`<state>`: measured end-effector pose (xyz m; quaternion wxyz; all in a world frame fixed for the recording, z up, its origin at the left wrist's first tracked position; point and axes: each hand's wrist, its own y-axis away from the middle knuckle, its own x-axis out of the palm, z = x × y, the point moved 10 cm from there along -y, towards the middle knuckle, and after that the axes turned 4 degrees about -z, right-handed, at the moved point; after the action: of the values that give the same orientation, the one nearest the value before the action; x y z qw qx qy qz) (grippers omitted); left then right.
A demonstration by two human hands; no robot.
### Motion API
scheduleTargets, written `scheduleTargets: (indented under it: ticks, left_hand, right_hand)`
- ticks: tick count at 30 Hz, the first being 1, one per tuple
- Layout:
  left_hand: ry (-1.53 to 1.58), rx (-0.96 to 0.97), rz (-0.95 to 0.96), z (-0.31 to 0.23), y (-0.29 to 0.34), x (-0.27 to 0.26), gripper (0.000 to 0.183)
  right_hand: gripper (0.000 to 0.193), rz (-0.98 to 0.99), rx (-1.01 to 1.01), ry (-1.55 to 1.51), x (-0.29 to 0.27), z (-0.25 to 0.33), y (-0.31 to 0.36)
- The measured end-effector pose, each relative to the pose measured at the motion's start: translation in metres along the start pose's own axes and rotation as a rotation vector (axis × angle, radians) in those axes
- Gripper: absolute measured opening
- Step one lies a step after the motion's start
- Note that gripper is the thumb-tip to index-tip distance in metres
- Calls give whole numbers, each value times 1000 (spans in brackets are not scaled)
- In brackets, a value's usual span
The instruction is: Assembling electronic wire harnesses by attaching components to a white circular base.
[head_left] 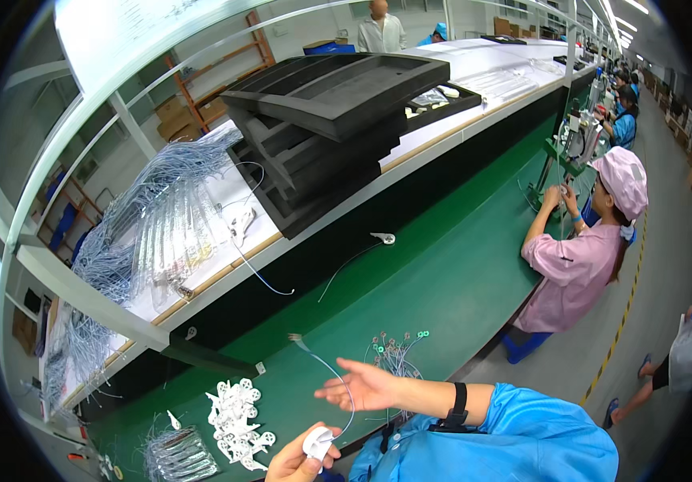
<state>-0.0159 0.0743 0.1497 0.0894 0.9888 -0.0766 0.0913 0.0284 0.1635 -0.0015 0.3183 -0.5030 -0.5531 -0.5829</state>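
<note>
My left hand is closed around a white plastic housing at the lower middle. A thin blue-grey cable runs from the housing, curves up past my right hand and ends in small bare-looking tips over the green surface. My right hand is open, palm turned up and fingers apart, beside the cable loop; I see nothing held in it. To the left lies a heap of white plastic housings. Just beyond my right hand lies a cluster of thin wires with small round ends, some of them green.
Bagged cables lie at the lower left of the green worktop. A housing with a cable rests farther off. The raised shelf carries black foam trays and cable bundles. A co-worker in pink sits at right.
</note>
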Motion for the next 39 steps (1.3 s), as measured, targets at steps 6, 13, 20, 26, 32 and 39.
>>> scheduleTargets:
  ticks: [6, 13, 20, 26, 32, 39]
  left_hand:
    - [247, 62, -180, 33, 22, -42, 55]
    - [399, 73, -347, 62, 22, -81, 58]
    - [449, 109, -314, 64, 4, -95, 59]
    - [406, 209, -540, 40, 13, -114, 53]
    - [564, 211, -588, 78, 11, -141, 45]
    - [996, 346, -530, 78, -7, -131, 40]
  right_hand:
    - [25, -142, -335, -208, -99, 91, 34]
    - [17, -203, -728, -76, -90, 142, 133]
    - [29, -271, -686, -145, -90, 136, 147]
    - [26, -280, -403, -67, -87, 101, 132]
    - [37, -295, -706, 422, -15, 100, 148]
    - [39, 6, -1036, 909, 98, 74, 146]
